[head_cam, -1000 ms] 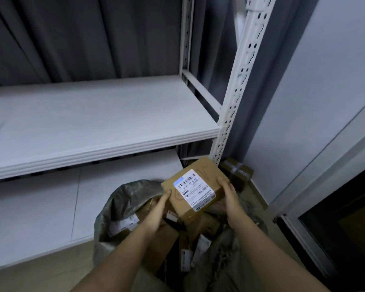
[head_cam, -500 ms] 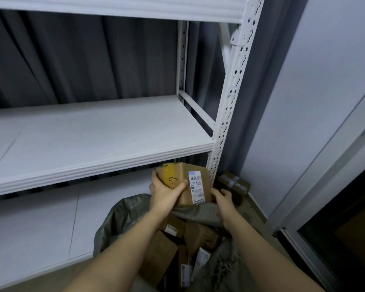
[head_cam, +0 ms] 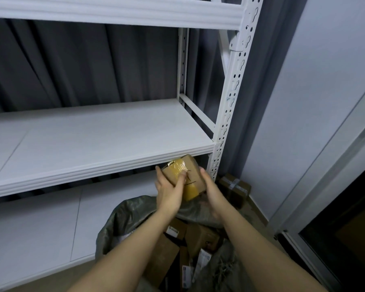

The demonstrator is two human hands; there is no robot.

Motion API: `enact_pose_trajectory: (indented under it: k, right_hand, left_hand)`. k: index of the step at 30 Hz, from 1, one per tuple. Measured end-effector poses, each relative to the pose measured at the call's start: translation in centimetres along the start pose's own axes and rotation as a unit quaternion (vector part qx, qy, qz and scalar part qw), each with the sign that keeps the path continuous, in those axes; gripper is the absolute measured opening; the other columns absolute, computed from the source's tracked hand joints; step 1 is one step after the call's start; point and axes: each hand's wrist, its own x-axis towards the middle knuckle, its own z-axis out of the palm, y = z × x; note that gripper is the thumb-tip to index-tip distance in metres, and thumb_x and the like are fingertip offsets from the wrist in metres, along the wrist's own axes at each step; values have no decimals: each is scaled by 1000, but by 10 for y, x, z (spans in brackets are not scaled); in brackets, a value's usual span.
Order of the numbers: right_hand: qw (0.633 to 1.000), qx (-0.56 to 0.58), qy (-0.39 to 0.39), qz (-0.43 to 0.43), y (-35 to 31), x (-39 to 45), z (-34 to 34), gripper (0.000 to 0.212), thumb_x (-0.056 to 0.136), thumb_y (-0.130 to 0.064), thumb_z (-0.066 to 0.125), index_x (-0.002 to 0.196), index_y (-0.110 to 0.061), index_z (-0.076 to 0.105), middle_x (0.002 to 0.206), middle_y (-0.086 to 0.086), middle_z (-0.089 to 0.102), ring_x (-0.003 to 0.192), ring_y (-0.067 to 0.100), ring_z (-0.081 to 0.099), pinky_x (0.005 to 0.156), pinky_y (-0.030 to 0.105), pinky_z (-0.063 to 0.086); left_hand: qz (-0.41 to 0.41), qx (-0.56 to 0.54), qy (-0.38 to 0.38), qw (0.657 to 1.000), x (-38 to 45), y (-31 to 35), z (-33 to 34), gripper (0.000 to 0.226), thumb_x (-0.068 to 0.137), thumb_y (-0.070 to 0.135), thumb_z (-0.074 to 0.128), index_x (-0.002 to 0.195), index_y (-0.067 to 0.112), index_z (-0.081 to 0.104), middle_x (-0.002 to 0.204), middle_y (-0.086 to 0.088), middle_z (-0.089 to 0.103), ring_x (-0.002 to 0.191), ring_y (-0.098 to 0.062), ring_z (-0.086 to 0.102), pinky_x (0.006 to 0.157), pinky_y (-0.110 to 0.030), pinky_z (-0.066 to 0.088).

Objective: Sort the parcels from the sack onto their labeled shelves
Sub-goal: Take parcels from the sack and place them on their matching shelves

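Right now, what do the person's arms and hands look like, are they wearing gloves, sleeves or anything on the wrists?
Both forearms are bare as far as the view shows: no sleeves in sight. The left hand and right hand wear no gloves, and no watch, bracelet or ring shows on either. Fingernails look short and unpainted, though the dim light makes that hard to confirm.

We see a tan parcel (head_cam: 187,177) banded in glossy yellow tape with black pen marks, white shelves (head_cam: 97,142), a grey-green sack (head_cam: 122,224), and dark grey pleated curtains (head_cam: 82,64).

Sack (head_cam: 122,226) of parcels (head_cam: 200,237) before the shelves (head_cam: 105,148), box (head_cam: 235,187) right
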Motion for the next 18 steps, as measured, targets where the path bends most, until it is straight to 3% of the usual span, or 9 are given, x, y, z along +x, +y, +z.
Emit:
enact_pose_trajectory:
  k: [2, 5, 8, 10, 13, 15, 18]
  right_hand:
    - [999, -41, 12, -3, -11, -1, -5, 52, 94, -60, 41, 139, -33, 45, 133, 2, 56, 119, 22, 53, 104, 52, 42]
    - [995, -96, 17, 3, -28, 0, -9, 38, 97, -50, 42, 127, -29, 54, 117, -1, 61, 104, 17, 57, 92, 40, 48]
    - [987, -154, 31, -26, -40, 0, -4, 36, 99, -45, 41, 121, -22, 59, 106, -3, 63, 89, 8, 59, 67, 23, 44]
    - [984, -154, 63, -57, -40, 3, 1, 38, 103, -39, 34, 124, -17, 57, 115, 2, 59, 97, 12, 56, 75, 24, 43]
    - [984, -71, 134, -93, -32, 5, 8, 31, 104, -30, 31, 127, -18, 48, 132, 10, 49, 121, 26, 47, 106, 40, 39]
    - [986, 3, 147, -81, -29, 3, 11, 28, 103, -34, 34, 122, -20, 48, 130, 15, 50, 122, 31, 48, 107, 47, 39]
    - [985, 87, 137, -61, -25, -8, 7, 37, 100, -46, 37, 124, -25, 56, 124, 13, 59, 112, 28, 56, 96, 42, 48]
  left_hand:
    - [0, -29, -15, 999, 3, -2, -11, 76, 90, 64, 41, 151, 39, 3, 151, -7, 33, 131, -34, 42, 107, -46, 38]
    - [-44, -107, -46, 992, 8, -2, -27, 43, 95, 57, 37, 131, 33, 42, 134, -9, 53, 119, -31, 53, 97, -47, 48]
    - [-129, -199, -96, 967, 2, 5, -37, 40, 93, 57, 43, 117, 26, 40, 116, -7, 52, 107, -36, 59, 74, -48, 59]
    - [-155, -214, -110, 958, 0, 9, -39, 49, 90, 61, 47, 118, 25, 29, 111, -5, 48, 104, -33, 59, 71, -49, 59]
    - [-166, -232, -111, 952, 1, 10, -42, 51, 90, 62, 45, 119, 24, 28, 115, -8, 47, 106, -32, 56, 69, -48, 59]
    - [-169, -238, -157, 944, 1, 10, -43, 51, 91, 64, 39, 123, 24, 41, 115, -8, 56, 107, -30, 59, 67, -45, 60]
    - [-182, -243, -219, 927, -2, 11, -40, 53, 91, 68, 31, 107, 27, 61, 103, -7, 66, 97, -25, 64, 68, -40, 59]
